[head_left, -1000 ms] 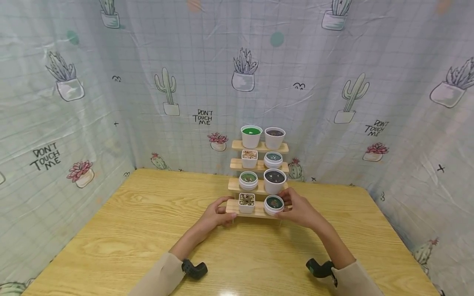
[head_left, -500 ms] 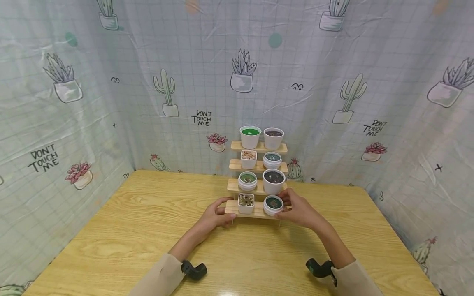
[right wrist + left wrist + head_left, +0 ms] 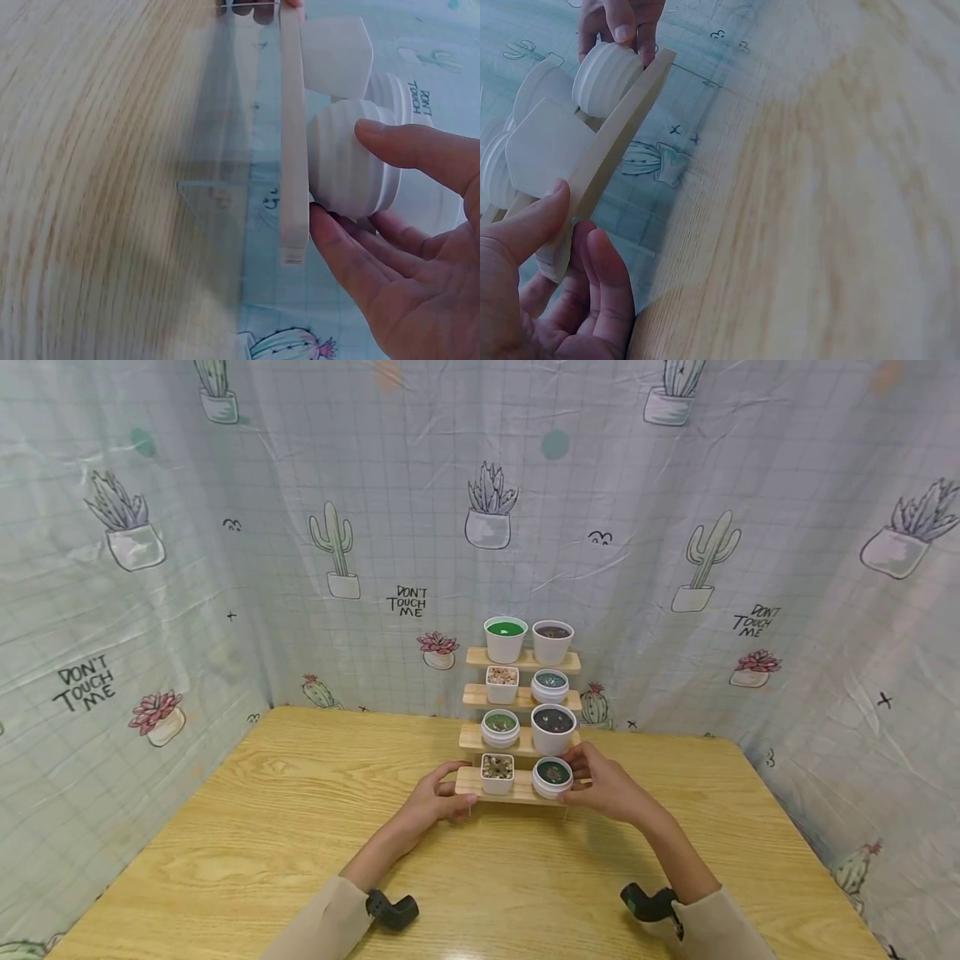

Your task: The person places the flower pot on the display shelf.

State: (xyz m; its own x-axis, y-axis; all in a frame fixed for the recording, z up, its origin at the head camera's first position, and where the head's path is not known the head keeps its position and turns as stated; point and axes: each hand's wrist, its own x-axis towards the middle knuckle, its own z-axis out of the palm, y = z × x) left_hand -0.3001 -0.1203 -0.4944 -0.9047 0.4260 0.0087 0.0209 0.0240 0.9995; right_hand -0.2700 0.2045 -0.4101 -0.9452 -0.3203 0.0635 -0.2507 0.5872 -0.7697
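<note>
A four-tier stand of pale wooden shelves on clear supports stands at the table's middle, its lowest shelf (image 3: 521,785) nearest me. My left hand (image 3: 435,797) holds this shelf's left end, thumb on top and fingers underneath in the left wrist view. Thumb and fingers of my right hand (image 3: 607,789) grip a round ribbed white pot (image 3: 349,157) with a dark green top, at the same shelf's right end. Left of that pot, on the same shelf, sits a square white pot (image 3: 497,775) topped with pebbles.
Each upper tier carries two white pots, such as the green-topped pot (image 3: 505,642) and the dark-filled pot (image 3: 553,731). Around the stand spreads the wood-grain table (image 3: 337,777). A cactus-print curtain (image 3: 420,510) hangs behind and at both sides.
The head view has shifted very slightly. Both hands and all the pots keep their places.
</note>
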